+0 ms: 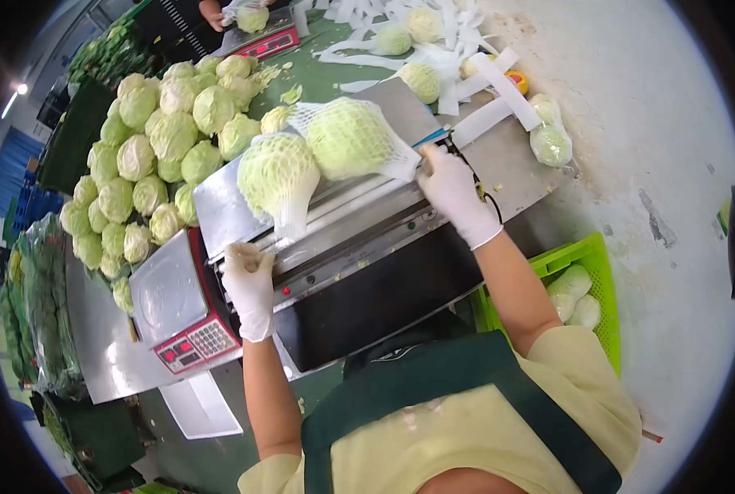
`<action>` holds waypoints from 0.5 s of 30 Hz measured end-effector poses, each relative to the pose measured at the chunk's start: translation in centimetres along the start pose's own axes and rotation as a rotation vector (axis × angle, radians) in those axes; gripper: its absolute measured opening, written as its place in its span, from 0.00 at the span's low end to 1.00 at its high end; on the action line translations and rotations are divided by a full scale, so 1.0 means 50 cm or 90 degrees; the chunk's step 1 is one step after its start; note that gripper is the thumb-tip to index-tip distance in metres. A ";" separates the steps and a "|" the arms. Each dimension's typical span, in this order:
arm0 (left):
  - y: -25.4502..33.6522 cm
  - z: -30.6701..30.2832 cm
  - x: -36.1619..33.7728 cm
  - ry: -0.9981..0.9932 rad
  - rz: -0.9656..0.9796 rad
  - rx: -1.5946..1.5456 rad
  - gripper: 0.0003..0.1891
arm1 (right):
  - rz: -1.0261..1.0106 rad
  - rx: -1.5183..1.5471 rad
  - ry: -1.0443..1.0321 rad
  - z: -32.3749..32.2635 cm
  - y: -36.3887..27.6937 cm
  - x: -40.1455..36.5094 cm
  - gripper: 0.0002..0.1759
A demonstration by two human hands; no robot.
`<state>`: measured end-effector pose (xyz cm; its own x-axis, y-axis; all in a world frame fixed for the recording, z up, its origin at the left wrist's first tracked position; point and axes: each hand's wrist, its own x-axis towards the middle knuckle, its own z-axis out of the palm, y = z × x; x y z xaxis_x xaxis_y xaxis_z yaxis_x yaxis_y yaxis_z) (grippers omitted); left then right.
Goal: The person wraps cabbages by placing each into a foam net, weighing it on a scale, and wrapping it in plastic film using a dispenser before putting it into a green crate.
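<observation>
Two pale green cabbages in white foam net sleeves, the left one (277,177) and the right one (349,142), lie side by side on the metal top of a wrapping machine (334,267). My left hand (249,288), in a white glove, is at the machine's left front corner with its fingers curled in. At the opposite end, my gloved right hand (458,193) has its fingers closed beside the gathered end of the right sleeve. Whatever either hand pinches is too hard to make out.
Bare cabbages (174,136) are heaped at the left. A red-framed scale (170,284) stands by my left hand. White foam sleeves (441,49) litter the back. A green crate (606,272) holds wrapped produce at right. Another person's hand (211,14) is at a far scale.
</observation>
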<state>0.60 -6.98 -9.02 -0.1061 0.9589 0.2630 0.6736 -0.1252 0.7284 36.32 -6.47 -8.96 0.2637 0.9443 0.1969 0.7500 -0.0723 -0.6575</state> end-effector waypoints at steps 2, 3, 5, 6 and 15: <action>0.009 -0.007 -0.021 0.079 -0.010 -0.184 0.13 | 0.051 0.230 -0.057 -0.034 0.012 0.000 0.13; 0.042 -0.038 -0.045 0.036 -0.115 -0.303 0.16 | 0.080 0.318 -0.118 -0.071 0.007 -0.015 0.12; 0.043 -0.083 -0.101 -0.004 -0.232 -0.528 0.18 | 0.147 0.495 -0.237 -0.134 0.009 -0.076 0.10; 0.048 -0.116 -0.132 -0.098 -0.297 -0.598 0.19 | 0.098 0.502 -0.233 -0.142 0.034 -0.111 0.09; 0.128 -0.382 -0.165 -0.308 -0.075 -0.513 0.14 | -0.111 0.991 -0.204 -0.304 -0.028 -0.296 0.07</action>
<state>-8.17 -20.54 5.56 0.2951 0.9555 0.0013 -0.0494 0.0139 0.9987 40.59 -25.23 0.12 -0.0379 0.9452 0.3243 -0.6186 0.2327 -0.7505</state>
